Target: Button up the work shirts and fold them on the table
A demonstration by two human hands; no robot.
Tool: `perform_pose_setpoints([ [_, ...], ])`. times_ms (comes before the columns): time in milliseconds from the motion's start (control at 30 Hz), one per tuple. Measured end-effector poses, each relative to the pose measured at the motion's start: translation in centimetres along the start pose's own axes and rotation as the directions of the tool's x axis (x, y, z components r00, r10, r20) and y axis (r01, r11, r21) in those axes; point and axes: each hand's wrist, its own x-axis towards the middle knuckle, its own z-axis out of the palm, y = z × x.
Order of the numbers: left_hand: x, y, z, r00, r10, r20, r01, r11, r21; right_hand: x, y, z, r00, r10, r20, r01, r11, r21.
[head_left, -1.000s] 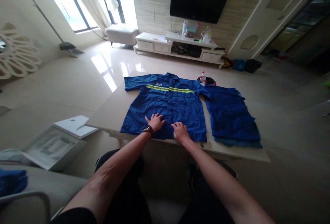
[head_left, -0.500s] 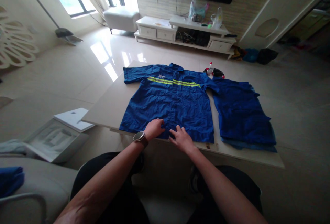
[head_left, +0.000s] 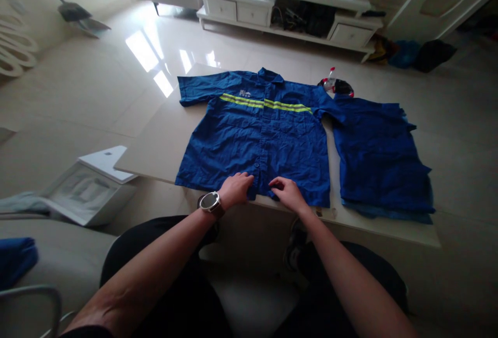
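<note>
A blue short-sleeved work shirt (head_left: pixel 260 135) with a yellow reflective stripe across the chest lies flat and buttoned-side up on a pale table (head_left: pixel 151 153). My left hand (head_left: pixel 236 190) grips the shirt's front near the bottom hem, fingers curled over the placket. A wristwatch (head_left: pixel 210 204) sits on that wrist. Beside it, my right hand (head_left: pixel 288 194) pinches the cloth on the other side of the placket. To the right lies a folded pile of blue work cloth (head_left: pixel 379 159), apart from both hands.
A small bottle and dark goggles (head_left: pixel 335 86) lie at the table's far side. A white open box (head_left: pixel 87 191) stands on the tiled floor at left, beside a sofa with a blue cloth (head_left: pixel 15 257). My knees lie below the table edge. A white TV cabinet (head_left: pixel 284 5) stands beyond.
My view has tilted down, so the room slides upward. Both hands have drawn together at the shirt's hem, and the right fingers have curled in from their spread position.
</note>
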Motion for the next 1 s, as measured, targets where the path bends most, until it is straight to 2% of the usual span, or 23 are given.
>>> perform_pose_setpoints([
  [133, -0.4, -0.3, 0.2, 0.997, 0.071, -0.003, -0.07, 0.996, 0.06, -0.3, -0.3, -0.1, 1.0, 0.004, 0.002, -0.004, 1.0, 0.006],
  [267, -0.7, -1.2, -0.2, 0.99, 0.14, -0.028, -0.141, 0.989, -0.04, -0.4, -0.4, 0.0, 1.0, 0.005, -0.006, -0.005, 0.999, -0.033],
  [333, -1.2, -1.4, -0.2, 0.992, 0.087, -0.088, -0.098, 0.988, -0.118, -0.4, -0.2, 0.0, 1.0, -0.016, -0.017, 0.015, 0.999, -0.044],
  [400, -2.0, -0.9, 0.3, 0.993, -0.08, -0.092, 0.052, 0.961, -0.271, -0.3, -0.2, 0.1, 0.999, -0.048, -0.019, 0.047, 0.998, -0.04],
  [433, -2.4, -0.4, 0.7, 0.983, -0.182, -0.034, 0.154, 0.904, -0.399, -0.3, -0.2, 0.1, 0.998, -0.063, -0.02, 0.062, 0.997, -0.04],
  [467, -2.8, 0.2, 1.2, 0.96, -0.271, 0.07, 0.264, 0.793, -0.548, -0.3, -0.2, 0.2, 0.997, -0.077, -0.02, 0.076, 0.996, -0.046],
  [500, -3.3, 0.9, 1.9, 0.926, -0.321, 0.2, 0.366, 0.626, -0.689, -0.2, -0.3, 0.2, 0.996, -0.087, -0.019, 0.086, 0.995, -0.059],
  [567, -3.9, 2.5, 3.3, 0.857, -0.312, 0.41, 0.48, 0.196, -0.855, -0.2, -0.5, 0.3, 0.995, -0.098, -0.014, 0.096, 0.99, -0.101],
  [633, -4.1, 3.9, 4.6, 0.816, -0.311, 0.488, 0.458, -0.17, -0.873, -0.1, -0.7, 0.5, 0.993, -0.12, -0.01, 0.117, 0.984, -0.137],
  [667, -4.1, 4.4, 5.2, 0.8, -0.332, 0.5, 0.416, -0.294, -0.86, -0.1, -0.7, 0.5, 0.99, -0.14, -0.009, 0.137, 0.979, -0.149],
  [700, -4.0, 4.7, 5.6, 0.783, -0.358, 0.508, 0.374, -0.381, -0.846, -0.1, -0.7, 0.6, 0.987, -0.162, -0.012, 0.159, 0.975, -0.158],
  [767, -3.6, 5.0, 6.1, 0.753, -0.394, 0.527, 0.331, -0.466, -0.821, 0.0, -0.7, 0.6, 0.979, -0.201, -0.018, 0.195, 0.965, -0.174],
  [1000, -2.3, 4.2, 6.3, 0.703, -0.455, 0.546, 0.323, -0.479, -0.816, -0.1, -0.7, 0.5, 0.958, -0.287, 0.008, 0.285, 0.947, -0.148],
])
